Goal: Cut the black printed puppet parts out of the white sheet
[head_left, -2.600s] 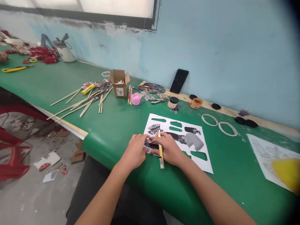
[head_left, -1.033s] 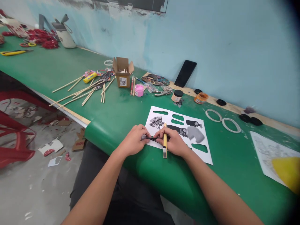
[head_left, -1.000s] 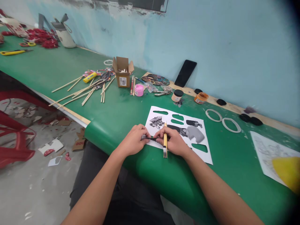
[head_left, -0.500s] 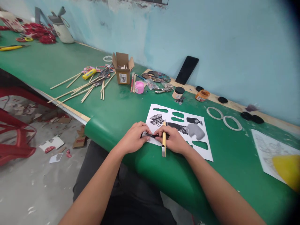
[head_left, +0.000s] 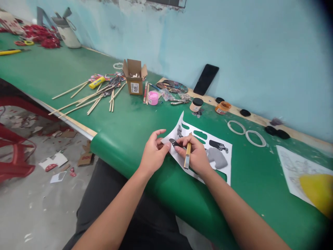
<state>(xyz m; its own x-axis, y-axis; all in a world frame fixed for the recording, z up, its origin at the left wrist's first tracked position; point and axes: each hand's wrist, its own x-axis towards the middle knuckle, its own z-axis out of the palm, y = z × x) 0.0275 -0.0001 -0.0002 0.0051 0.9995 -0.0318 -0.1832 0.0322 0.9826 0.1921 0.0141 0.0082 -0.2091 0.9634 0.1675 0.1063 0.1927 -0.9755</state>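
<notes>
Head view: both hands meet at the lower centre of the frame, over the near rounded edge of the green counter (head_left: 78, 74).
Printed sheet (head_left: 222, 147): white, with black-and-grey figure parts and several cut-out windows; its left end is lifted off the counter, its right end lies flat.
Black strip piece (head_left: 173, 142): small and dark, sitting at the lifted left end of the sheet, right between the two hands and touching the fingertips of both.
Long axis of the piece: roughly left to right across the frame, tilted slightly down to the right.
Left hand (head_left: 153, 154): half open, thumb up and fingers spread, its fingertips against the sheet's lifted edge just left of the piece; whether it pinches the paper or only props it, I cannot tell.
Right hand (head_left: 196, 156): clenched around a yellow craft knife (head_left: 187, 156), forefinger and thumb stretched out to the piece's right end.
Knife axis: nearly upright in the frame, its tip end hidden in the fingers, its butt pointing toward the wearer.
Nearer hand: neither clearly; the piece lies between them, a touch closer to the right fingertips.
Farther off: bamboo sticks (head_left: 78, 100), a cardboard box (head_left: 134, 78), a pink jar (head_left: 153, 98) and two white rings (head_left: 246, 133), all well apart from the hands.
</notes>
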